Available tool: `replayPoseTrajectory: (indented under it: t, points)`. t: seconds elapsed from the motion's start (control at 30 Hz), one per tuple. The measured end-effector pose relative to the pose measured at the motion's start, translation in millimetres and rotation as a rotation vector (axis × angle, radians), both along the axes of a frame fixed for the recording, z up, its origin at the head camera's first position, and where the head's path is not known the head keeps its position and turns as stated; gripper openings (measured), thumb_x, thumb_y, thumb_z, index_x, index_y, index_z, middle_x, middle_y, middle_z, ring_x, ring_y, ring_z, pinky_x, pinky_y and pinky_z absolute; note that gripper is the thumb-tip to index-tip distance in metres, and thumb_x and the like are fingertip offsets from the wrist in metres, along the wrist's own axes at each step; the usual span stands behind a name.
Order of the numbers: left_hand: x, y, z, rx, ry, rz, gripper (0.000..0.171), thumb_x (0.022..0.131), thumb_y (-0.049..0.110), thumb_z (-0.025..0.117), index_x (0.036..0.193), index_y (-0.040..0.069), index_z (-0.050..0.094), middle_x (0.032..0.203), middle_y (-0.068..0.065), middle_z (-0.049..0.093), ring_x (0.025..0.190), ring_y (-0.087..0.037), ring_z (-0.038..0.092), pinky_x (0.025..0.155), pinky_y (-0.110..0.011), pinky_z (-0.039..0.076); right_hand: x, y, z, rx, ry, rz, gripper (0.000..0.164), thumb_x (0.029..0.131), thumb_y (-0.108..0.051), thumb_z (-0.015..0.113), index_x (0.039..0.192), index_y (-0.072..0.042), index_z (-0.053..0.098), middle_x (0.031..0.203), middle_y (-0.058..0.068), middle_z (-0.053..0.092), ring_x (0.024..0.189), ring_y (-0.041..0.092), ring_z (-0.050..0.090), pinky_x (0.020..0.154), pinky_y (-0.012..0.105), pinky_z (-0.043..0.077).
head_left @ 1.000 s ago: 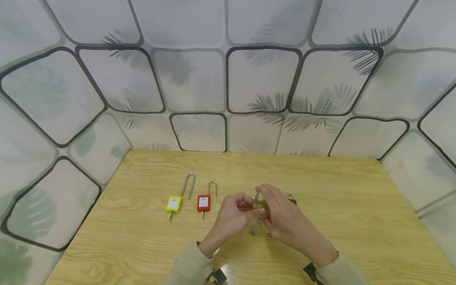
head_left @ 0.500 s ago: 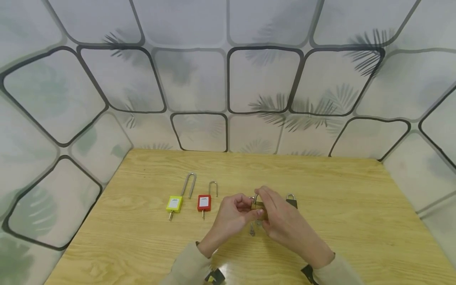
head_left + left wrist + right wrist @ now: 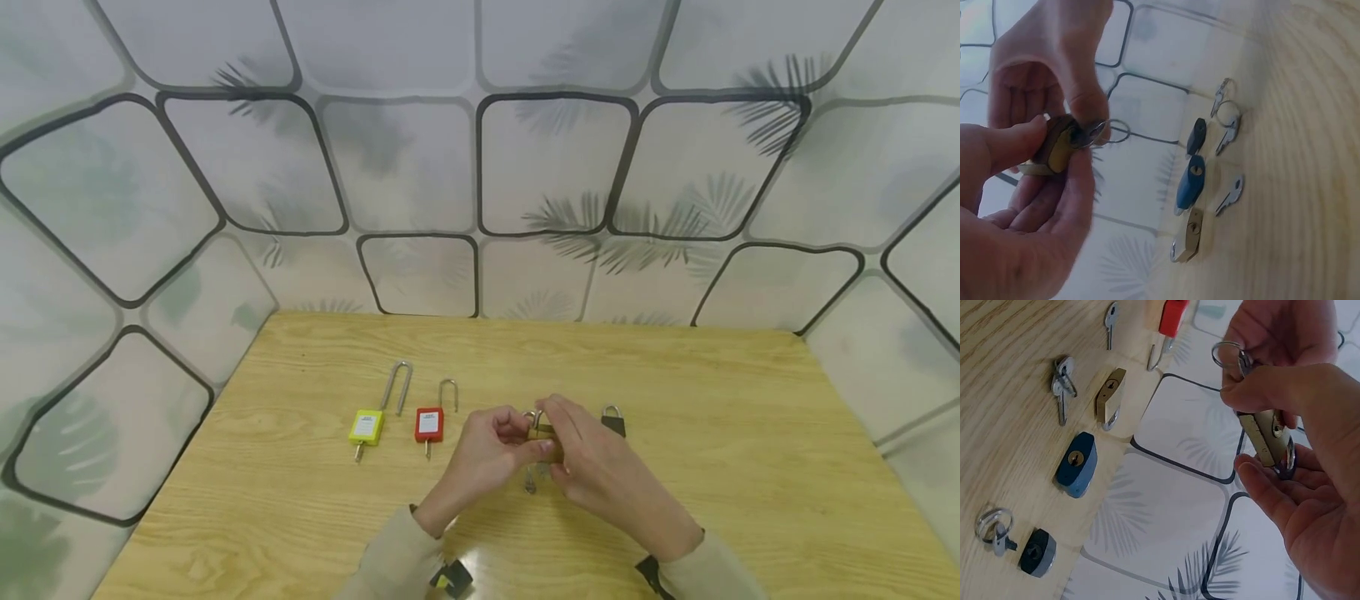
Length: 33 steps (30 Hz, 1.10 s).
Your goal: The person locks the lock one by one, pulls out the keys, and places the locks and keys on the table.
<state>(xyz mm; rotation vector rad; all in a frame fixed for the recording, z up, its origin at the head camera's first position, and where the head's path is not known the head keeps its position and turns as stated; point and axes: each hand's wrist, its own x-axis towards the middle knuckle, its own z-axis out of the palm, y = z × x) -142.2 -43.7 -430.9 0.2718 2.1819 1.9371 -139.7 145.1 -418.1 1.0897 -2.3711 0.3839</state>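
Note:
Before me, my left hand [image 3: 487, 450] grips a brass padlock [image 3: 1057, 153] between thumb and fingers, clear of the tabletop. A key [image 3: 1246, 362] with a split ring [image 3: 1225, 355] stands at the padlock's keyhole end; how deep it sits is hard to tell. My right hand [image 3: 600, 462] pinches that key with its thumb, while its fingertips lie close to the padlock's shackle [image 3: 1288, 464]. In the head view, both hands hide much of the padlock and the things behind it.
A yellow padlock [image 3: 365, 427] and a red padlock [image 3: 429, 424] lie on the wooden table [image 3: 300, 517]. Further along are another brass padlock [image 3: 1110, 397], a blue padlock [image 3: 1077, 462] and a black padlock [image 3: 1038, 553]. Loose keys [image 3: 1062, 387] lie near them. A patterned cloth [image 3: 420, 167] stands behind.
The right hand has shifted slightly left with the padlock, uncovering more of the black padlock. The held padlock's shackle stands a little lower. Both hands keep their hold.

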Motion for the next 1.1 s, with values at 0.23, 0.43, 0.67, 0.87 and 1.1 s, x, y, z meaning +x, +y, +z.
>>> replayPoseTrajectory:
  t: [0.23, 0.43, 0.67, 0.87, 1.1]
  points:
    - [-4.7, -7, -0.6, 0.031, -0.046, -0.032, 0.024, 0.084, 0.015, 0.085, 0.092, -0.002, 0.07, 0.091, -0.013, 0.078, 0.079, -0.011, 0.073, 0.071, -0.022, 0.058, 0.3, 1, -2.4, 0.016, 0.003, 0.004, 0.086, 0.061, 0.0, 0.09, 0.137, 0.007, 0.051, 0.135, 0.021, 0.062, 0.115, 0.028, 0.067, 0.09, 0.03, 0.061]
    - [-6.6, -8, -1.4, 0.095, -0.098, -0.022, 0.023, 0.084, 0.009, 0.084, 0.093, -0.005, 0.068, 0.09, -0.006, 0.076, 0.082, -0.011, 0.073, 0.075, -0.022, 0.059, 1.4, 7, 0.3, 0.052, -0.014, 0.012, 0.1, 0.064, -0.001, 0.092, 0.148, 0.01, 0.041, 0.15, 0.026, 0.051, 0.113, 0.025, 0.067, 0.083, 0.025, 0.06]
    - [-9.3, -12, -2.4, 0.118, -0.142, 0.056, 0.026, 0.083, 0.012, 0.085, 0.096, -0.001, 0.067, 0.092, -0.002, 0.073, 0.085, -0.013, 0.071, 0.08, -0.025, 0.059, 1.3, 17, 0.6, -0.189, -0.228, -0.004, 0.086, 0.074, -0.006, 0.09, 0.146, 0.007, 0.045, 0.14, 0.024, 0.061, 0.119, 0.036, 0.067, 0.09, 0.042, 0.061]
    - [-11.1, -16, -1.3, 0.161, -0.186, 0.089, 0.025, 0.084, 0.009, 0.084, 0.098, 0.0, 0.066, 0.094, -0.002, 0.073, 0.088, -0.013, 0.071, 0.083, -0.026, 0.059, 8.3, 20, -6.5, -0.412, -0.63, -0.039, 0.028, 0.089, -0.004, 0.077, 0.115, 0.003, 0.071, 0.099, 0.01, 0.079, 0.082, 0.015, 0.076, 0.07, 0.025, 0.062]
    - [-12.3, -17, 0.7, 0.19, -0.212, 0.087, 0.021, 0.085, 0.008, 0.082, 0.096, 0.004, 0.065, 0.092, 0.0, 0.072, 0.087, -0.012, 0.071, 0.081, -0.025, 0.059, 16.0, 13, -13.8, -0.583, -1.099, -0.056, 0.03, 0.1, -0.017, 0.067, 0.117, 0.007, 0.069, 0.101, 0.023, 0.076, 0.081, 0.023, 0.076, 0.071, 0.033, 0.064]
